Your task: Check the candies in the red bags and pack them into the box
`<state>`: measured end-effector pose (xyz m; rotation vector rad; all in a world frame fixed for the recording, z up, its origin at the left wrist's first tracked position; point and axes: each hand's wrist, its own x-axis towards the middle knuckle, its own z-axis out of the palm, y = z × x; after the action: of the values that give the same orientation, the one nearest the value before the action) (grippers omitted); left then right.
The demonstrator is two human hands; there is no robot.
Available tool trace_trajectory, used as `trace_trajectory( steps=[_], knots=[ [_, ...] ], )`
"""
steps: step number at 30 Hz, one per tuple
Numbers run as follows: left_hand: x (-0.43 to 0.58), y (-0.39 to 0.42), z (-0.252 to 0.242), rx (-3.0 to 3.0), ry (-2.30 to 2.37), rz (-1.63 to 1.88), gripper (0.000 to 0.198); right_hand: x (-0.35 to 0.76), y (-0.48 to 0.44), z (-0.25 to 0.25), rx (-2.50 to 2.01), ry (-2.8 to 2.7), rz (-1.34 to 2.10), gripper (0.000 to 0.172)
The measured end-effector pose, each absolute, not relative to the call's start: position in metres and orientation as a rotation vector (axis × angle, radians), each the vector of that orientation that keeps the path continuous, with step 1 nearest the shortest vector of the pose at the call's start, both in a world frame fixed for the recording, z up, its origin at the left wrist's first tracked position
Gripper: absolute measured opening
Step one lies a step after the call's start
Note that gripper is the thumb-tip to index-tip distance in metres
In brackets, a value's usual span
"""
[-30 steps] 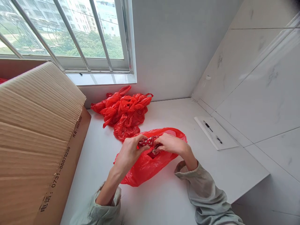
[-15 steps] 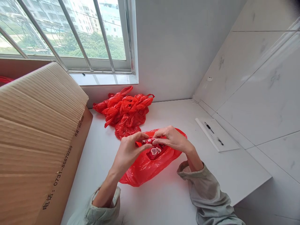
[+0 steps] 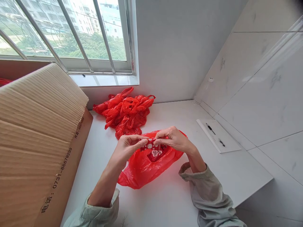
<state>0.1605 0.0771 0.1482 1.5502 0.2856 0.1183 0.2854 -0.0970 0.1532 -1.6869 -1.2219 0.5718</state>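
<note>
Both hands pinched a red patterned packet (image 3: pixel 149 145) at the mouth of the red plastic bag (image 3: pixel 146 176).
From my remote seat, I saw the left hand (image 3: pixel 129 146) nip the packet's left end between thumb and forefinger while the right hand (image 3: pixel 174 140) gripped its top edge toward the right, fingers narrow on both; two holding points probably kept the wrapper taut. Just below it, the lettered packet (image 3: pixel 156 154) lay within the bag's opening. The bag was spread on the white table (image 3: pixel 180 118), which likely left both hands room to work. The heap of red bags (image 3: pixel 127 108) sat just beyond, against the wall side, and the cardboard box (image 3: pixel 35 126) stood at the left, apart from the hands.
</note>
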Motion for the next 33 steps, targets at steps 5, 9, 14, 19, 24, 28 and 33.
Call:
trace_trajectory(
  steps=[5,9,14,19,24,28,33],
  knots=[
    [0.16,0.074,0.149,1.573,0.321,0.156,0.024,0.284,-0.098,0.155,-1.718,-1.149,0.656,0.03],
    [0.16,0.069,0.149,1.703,0.332,0.202,0.028,0.28,-0.094,0.155,-1.775,-1.101,0.707,0.025],
    [0.159,0.073,0.147,1.71,0.243,0.081,0.031,0.28,-0.091,0.152,-1.797,-1.06,0.754,0.026],
    [0.158,0.078,0.15,1.656,0.128,-0.053,0.021,0.283,-0.094,0.151,-1.775,-0.973,0.826,0.026],
    [0.159,0.075,0.149,1.648,0.134,-0.053,0.014,0.281,-0.093,0.151,-1.652,-0.94,0.958,0.02],
    [0.159,0.076,0.148,1.561,0.129,-0.106,0.016,0.281,-0.094,0.15,-1.598,-0.918,1.004,0.021],
    [0.156,0.082,0.151,1.471,0.151,-0.221,0.025,0.283,-0.095,0.15,-1.472,-0.885,1.111,0.026]
  ],
)
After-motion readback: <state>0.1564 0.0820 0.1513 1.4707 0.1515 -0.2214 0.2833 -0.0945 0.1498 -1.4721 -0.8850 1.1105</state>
